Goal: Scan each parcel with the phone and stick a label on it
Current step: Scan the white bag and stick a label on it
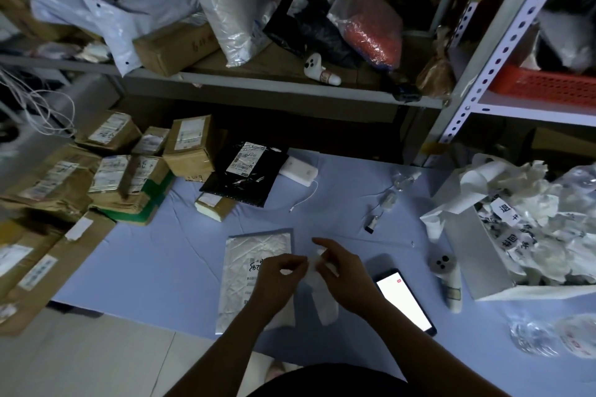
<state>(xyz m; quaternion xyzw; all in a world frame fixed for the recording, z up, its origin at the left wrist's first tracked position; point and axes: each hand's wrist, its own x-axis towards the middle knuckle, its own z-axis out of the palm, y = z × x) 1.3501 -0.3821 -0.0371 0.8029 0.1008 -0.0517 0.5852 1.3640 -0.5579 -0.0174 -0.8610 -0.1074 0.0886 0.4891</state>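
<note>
A flat white padded parcel (pixel 254 267) lies on the pale blue sheet (pixel 161 255) in front of me. Over its right edge my left hand (pixel 279 280) and my right hand (pixel 343 271) both pinch a white label strip (pixel 324 296), which hangs down between them. The phone (pixel 404 301) lies face up with a lit white screen just right of my right hand. A white handheld label printer (pixel 450 280) rests further right.
Brown cardboard parcels (pixel 106 177) pile up at the left, with a black bag parcel (pixel 245 174) and a small box (pixel 214 205) behind. A white box of crumpled label backing (pixel 522 235) stands at the right. Metal shelving (pixel 283 87) rises behind.
</note>
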